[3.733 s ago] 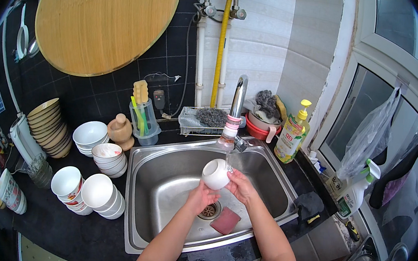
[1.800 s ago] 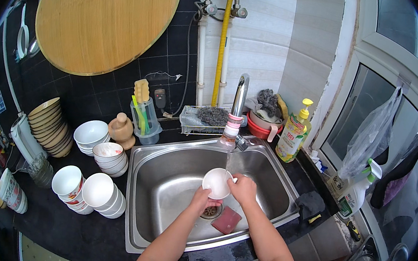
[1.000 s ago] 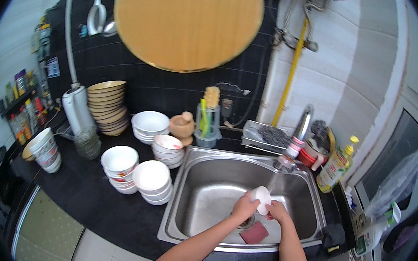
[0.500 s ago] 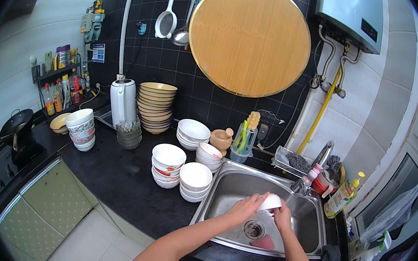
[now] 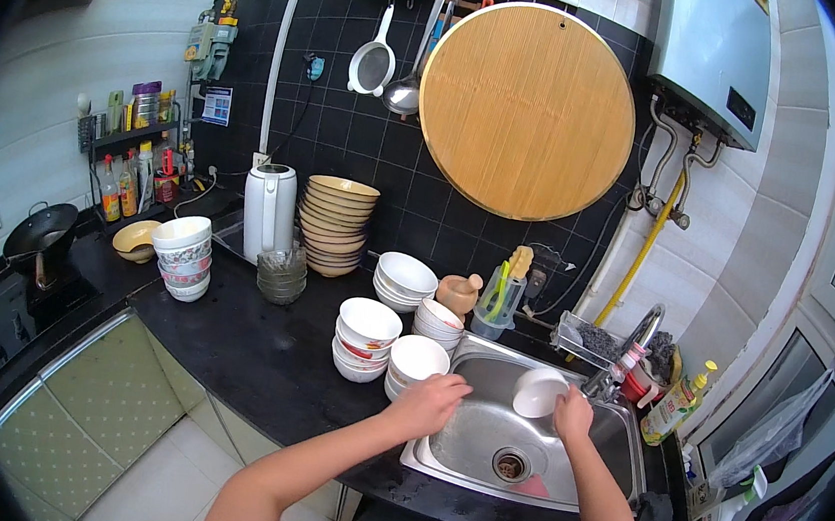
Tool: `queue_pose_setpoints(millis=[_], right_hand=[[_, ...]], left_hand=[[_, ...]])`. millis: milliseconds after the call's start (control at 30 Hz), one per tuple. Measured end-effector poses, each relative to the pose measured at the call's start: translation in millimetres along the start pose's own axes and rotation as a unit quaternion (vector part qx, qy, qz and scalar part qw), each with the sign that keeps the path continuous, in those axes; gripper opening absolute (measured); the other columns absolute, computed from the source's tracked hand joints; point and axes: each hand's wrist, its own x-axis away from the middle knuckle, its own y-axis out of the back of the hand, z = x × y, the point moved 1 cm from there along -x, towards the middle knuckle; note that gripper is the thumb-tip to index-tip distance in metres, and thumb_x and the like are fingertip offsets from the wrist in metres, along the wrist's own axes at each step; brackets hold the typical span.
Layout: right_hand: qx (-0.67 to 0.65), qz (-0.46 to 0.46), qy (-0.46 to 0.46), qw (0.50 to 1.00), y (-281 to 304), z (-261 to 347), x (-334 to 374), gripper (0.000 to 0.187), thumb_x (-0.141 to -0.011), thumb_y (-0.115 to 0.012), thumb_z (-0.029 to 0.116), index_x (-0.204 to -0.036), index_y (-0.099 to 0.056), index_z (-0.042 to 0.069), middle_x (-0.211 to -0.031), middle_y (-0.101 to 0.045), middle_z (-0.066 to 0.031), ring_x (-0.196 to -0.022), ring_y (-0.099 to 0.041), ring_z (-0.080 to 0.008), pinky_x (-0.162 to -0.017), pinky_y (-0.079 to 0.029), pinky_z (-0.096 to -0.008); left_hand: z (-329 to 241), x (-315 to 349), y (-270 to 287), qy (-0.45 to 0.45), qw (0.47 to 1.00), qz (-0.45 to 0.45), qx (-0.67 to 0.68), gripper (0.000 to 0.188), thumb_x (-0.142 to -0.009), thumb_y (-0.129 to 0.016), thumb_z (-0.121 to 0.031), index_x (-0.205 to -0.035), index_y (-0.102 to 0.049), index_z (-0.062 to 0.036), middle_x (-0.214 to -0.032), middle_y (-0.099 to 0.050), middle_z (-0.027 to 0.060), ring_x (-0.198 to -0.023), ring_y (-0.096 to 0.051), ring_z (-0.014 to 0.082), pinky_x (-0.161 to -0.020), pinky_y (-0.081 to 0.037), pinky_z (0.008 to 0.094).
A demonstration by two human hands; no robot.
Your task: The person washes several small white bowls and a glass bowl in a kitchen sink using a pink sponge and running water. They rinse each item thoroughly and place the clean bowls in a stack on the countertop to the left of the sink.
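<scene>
Over the sink [image 5: 556, 495], my right hand [image 5: 574, 414] grips a small white bowl [image 5: 537, 393] by its side. The bowl is tilted and apart from the sink floor. Above the sink's left rim is my left hand [image 5: 430, 404], its fingers loosely bent and nothing visible in them. It partly covers a stack of white bowls [image 5: 418, 355] on the counter; whether it touches them I cannot tell. On the sink floor, a pink sponge or cloth [image 5: 530, 486] lies beside the drain [image 5: 510, 464].
More bowl stacks, including white bowls with red patterns [image 5: 368, 324] and tan bowls [image 5: 338, 223], stand left of the sink. Behind it are a wooden mortar [image 5: 457, 292] and a utensil holder [image 5: 500, 304]. The tap [image 5: 629, 356] and a yellow-capped soap bottle [image 5: 672, 411] stand at the right.
My left hand has let go of the white bowl and moved left toward the stacks. My right hand still holds the bowl, now tilted differently. The whole view has shifted.
</scene>
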Motion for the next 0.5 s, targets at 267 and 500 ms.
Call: queue_pose_setpoints(millis=[267, 500], right_hand=[[-0.408, 0.222, -0.056, 0.884, -23.6, 84.7, -32.8, 0.017, -0.074, -0.044, 0.011, -0.085, -0.051, -0.001, -0.062, -0.055, -0.0069, -0.049, -0.052, -0.0121, -0.038, -0.04, -0.0247], [-0.433, 0.396, -0.093, 0.805, -29.4, 165.8, -25.4, 0.01, -0.075, -0.048, 0.015, -0.08, -0.05, 0.006, -0.06, -0.053, -0.0022, -0.047, -0.046, -0.0089, -0.043, -0.039, -0.0239]], left_hand=[[52.0, 72.7, 60.7, 0.286, 0.939, -0.122, 0.145, 0.013, -0.08, -0.054, -0.008, -0.086, -0.062, 0.0004, -0.068, -0.061, 0.0077, -0.055, -0.056, 0.012, -0.052, -0.045, 0.0242], [79.4, 99.9, 69.2, 0.531, 0.799, -0.161, 0.234, 0.029, -0.081, -0.056, -0.015, -0.103, -0.044, -0.0001, -0.085, -0.054, 0.0091, -0.054, -0.054, 0.0128, -0.043, -0.046, 0.0249]])
